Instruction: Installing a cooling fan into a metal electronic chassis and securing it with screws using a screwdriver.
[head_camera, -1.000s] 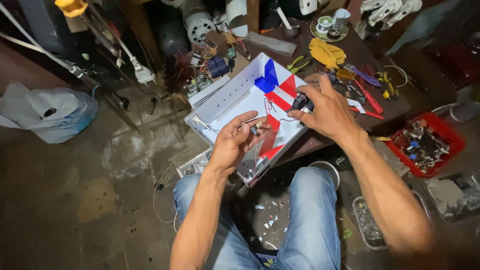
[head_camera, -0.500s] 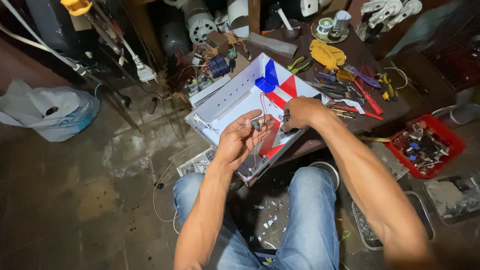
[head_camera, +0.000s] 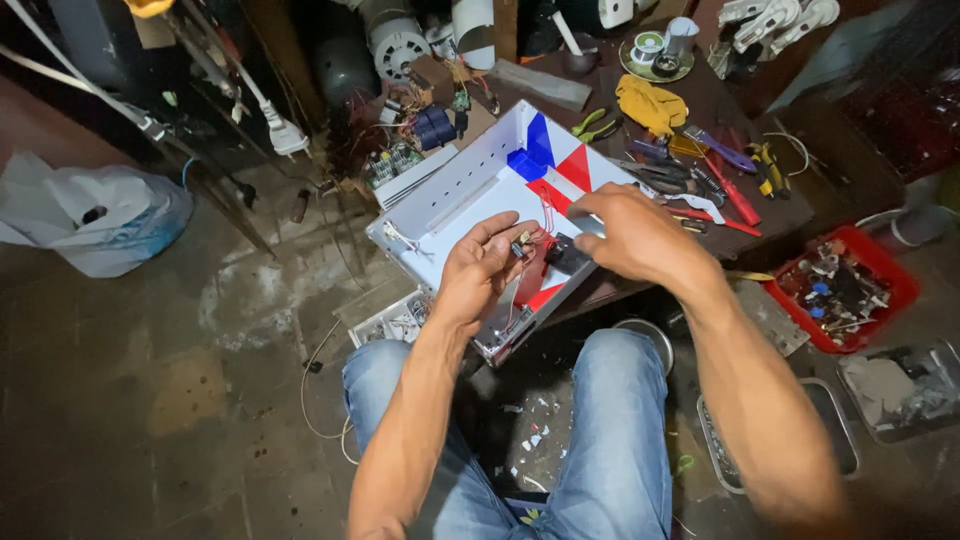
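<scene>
We see the left hand pinching a small wired part over the white panel; just right, the right hand grips a small black part.

Red tray, white bag

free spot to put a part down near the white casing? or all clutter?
Bare: the concrete floor between the white plastic bag and the left hand, and the white casing panel's blank middle. Crowded: the dark table with hand tools beyond the right hand, and the red tray.
</scene>
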